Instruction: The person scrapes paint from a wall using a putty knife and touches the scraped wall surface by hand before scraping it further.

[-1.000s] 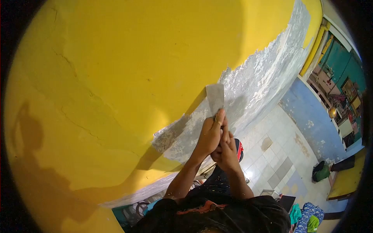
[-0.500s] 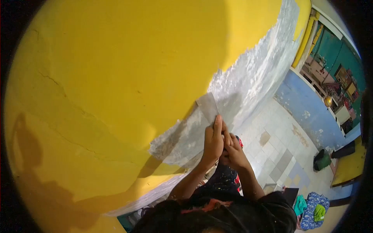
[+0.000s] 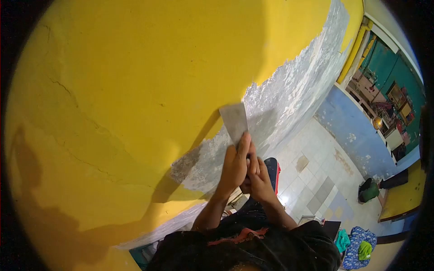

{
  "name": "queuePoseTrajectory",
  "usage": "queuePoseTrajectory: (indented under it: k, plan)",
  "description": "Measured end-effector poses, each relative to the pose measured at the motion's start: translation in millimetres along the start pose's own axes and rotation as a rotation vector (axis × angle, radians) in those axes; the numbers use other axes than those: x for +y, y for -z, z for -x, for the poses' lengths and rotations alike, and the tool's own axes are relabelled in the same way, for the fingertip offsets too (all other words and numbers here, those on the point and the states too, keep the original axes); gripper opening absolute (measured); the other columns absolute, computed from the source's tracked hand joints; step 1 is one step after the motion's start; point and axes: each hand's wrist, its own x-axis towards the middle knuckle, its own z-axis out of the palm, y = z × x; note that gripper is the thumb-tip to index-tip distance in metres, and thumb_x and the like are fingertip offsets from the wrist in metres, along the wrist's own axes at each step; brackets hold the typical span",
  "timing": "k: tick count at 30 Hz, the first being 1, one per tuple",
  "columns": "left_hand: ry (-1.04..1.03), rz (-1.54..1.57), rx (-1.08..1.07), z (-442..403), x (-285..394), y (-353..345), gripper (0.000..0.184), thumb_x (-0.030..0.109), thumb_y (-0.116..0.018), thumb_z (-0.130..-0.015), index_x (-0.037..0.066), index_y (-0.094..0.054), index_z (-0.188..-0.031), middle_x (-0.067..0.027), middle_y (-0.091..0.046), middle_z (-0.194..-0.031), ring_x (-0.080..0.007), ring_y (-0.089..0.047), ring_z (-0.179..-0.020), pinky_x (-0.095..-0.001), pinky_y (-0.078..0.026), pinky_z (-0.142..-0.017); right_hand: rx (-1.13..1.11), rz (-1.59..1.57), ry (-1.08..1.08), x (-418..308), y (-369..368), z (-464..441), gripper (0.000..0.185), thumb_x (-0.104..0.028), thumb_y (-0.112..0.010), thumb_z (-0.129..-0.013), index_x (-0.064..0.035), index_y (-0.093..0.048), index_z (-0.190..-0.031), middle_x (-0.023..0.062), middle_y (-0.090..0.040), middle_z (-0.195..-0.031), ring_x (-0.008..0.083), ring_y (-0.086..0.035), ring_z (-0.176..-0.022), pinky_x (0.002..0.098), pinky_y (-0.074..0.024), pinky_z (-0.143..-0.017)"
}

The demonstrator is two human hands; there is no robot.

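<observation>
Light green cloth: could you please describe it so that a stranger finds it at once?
From the pale tiled floor, go to the lower right of the view, to the blue patterned fabric. The light green cloth lies crumpled on it. Its yellowish green sets it apart from the turquoise cloth just to the left.

- Bright light warms the large, smooth yellow painted wall (image 3: 162, 58), strongest near the middle and dimmer at lower left.
- A soft-edged dark shadow of a person (image 3: 49, 217) spreads across it at lower left.
- White glints streak the rough grey-white scraped patch (image 3: 312, 63).
- A small glare spot shines on the pale tiled floor (image 3: 291, 180).
- Fisheye distortion bends the edges; the corners go black.
- Detail is soft in the distant teal-walled room (image 3: 386, 63).
</observation>
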Motion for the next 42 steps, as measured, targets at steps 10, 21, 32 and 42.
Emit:
queuePoseTrajectory:
  k: [10,21,32,42]
  plan:
    - [0.215,-0.128,0.002,-8.5,-13.3,15.2,0.051,0.041,-0.036,-0.094,0.004,-0.044,-0.060,-0.0036,-0.042,-0.044,-0.0117,-0.044,-0.040,-0.0239,-0.038,-0.045,0.249,-0.101,-0.061,20.6,-17.1,-2.1,0.028,-0.034,-0.040,-0.093,-0.0108,-0.038,-0.109,-0.0042,-0.037,-0.062,0.0028,-0.030,-0.039,0.0173,-0.0222,-0.034]
    - [0.171,-0.074,-0.025,-10.7,-45.7,18.8,0.049,0.039,-0.037,-0.094,0.005,-0.043,-0.060,-0.0026,-0.041,-0.044,-0.0122,-0.043,-0.040,-0.0252,-0.040,-0.049,0.218,-0.059,-0.130,15.1,-4.3,1.4,0.027,-0.039,-0.040,-0.093,-0.0169,-0.039,-0.109,-0.0078,-0.033,-0.059,0.0011,-0.028,-0.039,0.0161,-0.0206,-0.034]
    - [-0.152,-0.213,0.214,23.9,-94.4,18.6,0.030,0.023,-0.047,-0.092,-0.004,-0.058,-0.082,-0.0066,-0.060,-0.072,-0.0094,-0.057,-0.068,-0.0228,-0.044,-0.060,0.166,0.085,0.130,53.8,37.7,11.8,0.043,-0.040,-0.037,-0.093,-0.0028,-0.049,-0.111,-0.0019,-0.049,-0.066,0.0062,-0.040,-0.046,0.0200,-0.0326,-0.042]
    - [-0.193,-0.553,0.543,132.2,-114.7,123.6,0.008,0.005,-0.065,-0.076,-0.003,-0.066,-0.077,-0.0097,-0.067,-0.075,-0.0137,-0.062,-0.069,-0.0243,-0.047,-0.068,0.044,0.284,0.326,37.7,31.3,10.3,0.038,-0.035,-0.052,-0.088,0.0016,-0.052,-0.097,-0.0030,-0.042,-0.060,0.0039,-0.036,-0.050,0.0199,-0.0281,-0.045]
